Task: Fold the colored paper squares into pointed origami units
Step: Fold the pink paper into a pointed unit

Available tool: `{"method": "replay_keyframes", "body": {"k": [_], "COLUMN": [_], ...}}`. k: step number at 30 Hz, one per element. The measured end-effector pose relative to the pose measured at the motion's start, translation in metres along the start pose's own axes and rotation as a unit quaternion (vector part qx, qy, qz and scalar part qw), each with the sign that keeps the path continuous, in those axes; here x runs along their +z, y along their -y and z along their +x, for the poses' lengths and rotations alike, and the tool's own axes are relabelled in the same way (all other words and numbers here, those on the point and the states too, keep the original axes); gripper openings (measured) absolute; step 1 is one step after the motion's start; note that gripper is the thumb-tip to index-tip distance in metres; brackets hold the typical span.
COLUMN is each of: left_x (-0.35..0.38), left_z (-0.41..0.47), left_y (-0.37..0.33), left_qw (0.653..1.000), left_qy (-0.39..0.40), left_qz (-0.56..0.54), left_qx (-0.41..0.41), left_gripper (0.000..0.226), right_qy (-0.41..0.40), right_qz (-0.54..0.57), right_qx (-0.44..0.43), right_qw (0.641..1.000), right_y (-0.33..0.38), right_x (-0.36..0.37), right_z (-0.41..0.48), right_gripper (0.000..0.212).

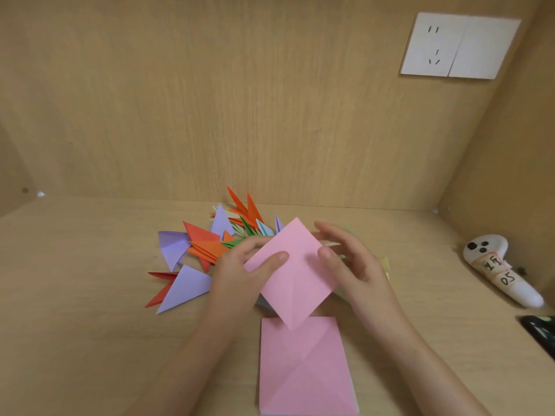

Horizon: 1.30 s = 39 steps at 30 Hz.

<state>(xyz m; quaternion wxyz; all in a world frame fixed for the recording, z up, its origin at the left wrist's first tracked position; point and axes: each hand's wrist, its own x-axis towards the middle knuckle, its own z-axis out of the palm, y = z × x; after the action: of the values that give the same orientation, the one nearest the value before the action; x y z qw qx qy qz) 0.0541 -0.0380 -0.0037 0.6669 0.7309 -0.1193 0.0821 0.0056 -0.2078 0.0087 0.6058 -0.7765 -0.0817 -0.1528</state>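
A pink paper square (pixel 295 274) is held above the desk, turned like a diamond with one corner pointing toward me. My left hand (pixel 240 273) pinches its left corner, thumb on top. My right hand (pixel 348 259) pinches its right corner, thumb on the paper and fingers behind. Below it a stack of pink squares (pixel 303 370) with diagonal creases lies flat on the desk. Behind my hands sits a pile of folded pointed units (pixel 210 244) in purple, orange, red, green and pale blue.
The wooden desk (pixel 90 295) is boxed in by a wooden back wall and a right side wall. A white controller (pixel 498 271) with a labelled handle lies at the right. A dark object (pixel 540 334) shows at the right edge. A white socket plate (pixel 459 45) hangs on the wall.
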Motion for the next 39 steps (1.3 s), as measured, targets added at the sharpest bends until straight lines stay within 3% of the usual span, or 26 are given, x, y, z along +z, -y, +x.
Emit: {"method": "replay_keyframes", "body": {"k": [3,7,15,22,30,39], "left_x": [-0.002,-0.004,-0.004,0.001,0.003,0.009], "left_z": [0.002,0.004,0.005,-0.001,-0.01,-0.01], "left_y": [0.0,-0.001,0.002,-0.006,-0.021,-0.015], "left_qw": [1.0,1.0,1.0,0.996,0.988,0.994], "left_qy": [-0.006,-0.007,-0.007,0.047,0.085,0.072], "left_qz": [-0.015,-0.003,-0.007,-0.073,-0.111,-0.031], "left_qx": [-0.008,0.002,0.001,-0.036,-0.069,-0.072], "left_gripper": [0.018,0.014,0.011,0.016,0.032,0.035], "right_qy": [0.082,0.171,0.106,0.026,-0.049,-0.065], "right_qz": [-0.044,-0.205,-0.187,0.022,0.06,0.072], "right_qx": [-0.056,-0.086,-0.12,-0.034,0.007,0.014], "right_qw": [0.994,0.96,0.969,0.999,0.997,0.995], "right_y": [0.006,0.001,-0.009,-0.004,-0.006,-0.006], "right_x": [-0.004,-0.002,-0.003,0.001,0.001,0.003], "right_z": [-0.002,-0.002,0.003,0.004,0.007,0.005], "right_gripper": [0.043,0.075,0.029,0.006,0.007,0.018]}}
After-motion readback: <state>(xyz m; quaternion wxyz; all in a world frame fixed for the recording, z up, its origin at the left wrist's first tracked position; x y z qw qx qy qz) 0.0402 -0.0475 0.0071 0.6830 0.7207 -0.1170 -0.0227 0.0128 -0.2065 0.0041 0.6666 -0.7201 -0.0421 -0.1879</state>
